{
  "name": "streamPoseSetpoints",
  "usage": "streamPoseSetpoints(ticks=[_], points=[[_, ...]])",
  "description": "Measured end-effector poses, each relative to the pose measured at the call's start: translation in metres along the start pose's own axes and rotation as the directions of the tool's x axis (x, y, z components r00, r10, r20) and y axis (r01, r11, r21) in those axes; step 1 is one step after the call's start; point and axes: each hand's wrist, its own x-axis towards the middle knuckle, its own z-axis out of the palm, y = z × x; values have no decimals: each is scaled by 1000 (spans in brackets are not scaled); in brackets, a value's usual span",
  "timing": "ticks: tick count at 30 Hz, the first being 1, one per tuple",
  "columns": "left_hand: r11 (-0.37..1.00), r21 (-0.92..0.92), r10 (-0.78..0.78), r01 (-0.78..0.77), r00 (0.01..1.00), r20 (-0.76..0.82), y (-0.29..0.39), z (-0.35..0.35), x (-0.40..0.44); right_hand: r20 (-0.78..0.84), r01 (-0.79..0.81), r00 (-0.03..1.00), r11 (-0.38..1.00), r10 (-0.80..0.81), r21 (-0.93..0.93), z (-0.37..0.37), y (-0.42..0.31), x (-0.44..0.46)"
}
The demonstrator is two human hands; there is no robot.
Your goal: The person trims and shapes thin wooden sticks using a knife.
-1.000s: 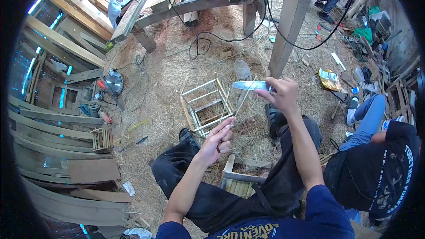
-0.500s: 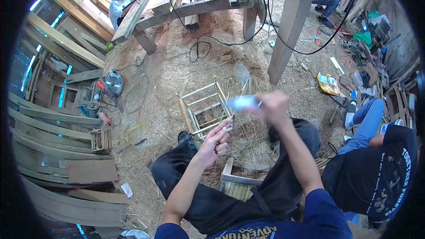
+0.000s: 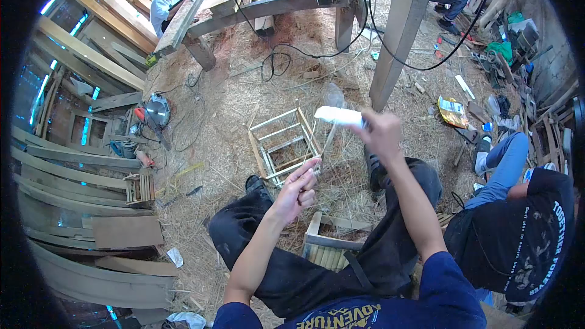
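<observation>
My right hand (image 3: 381, 132) is wrapped round the handle of a knife (image 3: 339, 116), whose bright, broad blade points left above the straw-strewn ground. Lower and to the left, my left hand (image 3: 295, 194) is closed in a pinch on a thin strip (image 3: 317, 148) that sticks up past the fingertips; its lower part is hidden by the fingers. The blade is apart from my left hand. Just beyond that hand, a small wooden frame (image 3: 284, 140) stands on the ground. Between my legs is a slatted wooden piece (image 3: 328, 254).
A co-worker in a black shirt (image 3: 518, 237) sits close on my right. Ahead are a wooden workbench (image 3: 268, 10), a post (image 3: 402, 30) and hanging black cables. A circular saw (image 3: 157, 111) lies at the left. Two more people are farther off.
The knife dropped toward my left hand half a second ago and is now raised again, its blade tip slightly further left than at first. My left hand has barely moved.
</observation>
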Motion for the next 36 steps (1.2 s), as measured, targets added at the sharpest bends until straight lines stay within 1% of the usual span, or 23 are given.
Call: streamPoseSetpoints(ticks=[1,2,3,5,6,9,10,11,13,15,16,18,19,20,21,23,26,27,28,29,30,33,36], points=[[1000,-14,7,-7,1000,7,2,-1,2,43,94,995,995,-95,29,-3,-12,-7],[1000,24,5,-5,1000,-4,2,-3,4,20,187,982,980,-189,62,1,-26,-16],[999,28,20,-20,1000,2,5,-1,5,106,192,973,975,-204,116,0,-33,-22],[999,34,28,-28,1000,1,3,2,1,-24,20,1000,1000,-20,19,-1,-12,-6],[999,37,29,-29,1000,7,2,0,1,-49,-156,987,987,154,-42,-2,4,2],[999,49,24,-25,1000,1,2,1,0,41,-74,996,996,76,-53,-10,0,-5],[998,64,11,-9,1000,-28,4,3,1,16,76,997,997,-76,14,-9,-14,-14],[998,63,20,-18,999,-30,7,5,2,108,77,990,989,-90,125,-7,-24,-24],[998,63,22,-20,999,-45,7,6,1,123,58,990,996,-67,72,-4,-21,-18],[997,74,26,-25,999,-20,4,5,1,23,-89,996,995,91,-51,-4,0,-1],[997,73,32,-31,999,-11,3,5,1,-5,-238,971,970,239,43,1,6,1],[998,51,45,-45,999,3,2,5,3,-8,-44,999,998,45,43,2,-6,-10],[998,44,44,-43,999,-23,1,3,6,-14,57,998,998,-56,41,2,-17,-14],[999,37,41,-39,998,-48,0,1,10,11,122,992,984,-124,130,3,-31,-20],[999,30,33,-31,997,-75,0,3,12,21,115,993,984,-119,139,5,-33,-18],[997,28,73,-72,997,-20,0,10,11,42,93,994,982,-101,161,9,-35,-17],[986,72,153,-152,988,-8,-3,11,12,53,-50,998,993,45,103,8,-27,-9],[978,94,188,-187,982,-5,-3,9,17,118,14,993,990,-31,141,7,-31,-12],[979,111,174,-169,984,-40,-2,7,19,177,78,978,981,-110,180,4,-39,-19],[973,131,197,-189,979,-50,-2,6,22,234,138,954,965,-190,222,3,-46,-25],[967,149,218,-207,974,-62,1,10,21,255,124,945,948,-203,294,7,-52,-31],[959,151,251,-239,965,-70,0,11,22,253,130,942,933,-222,334,16,-54,-33],[950,175,274,-258,959,-72,-2,11,23,267,98,944,939,-193,331,16,-52,-31]])
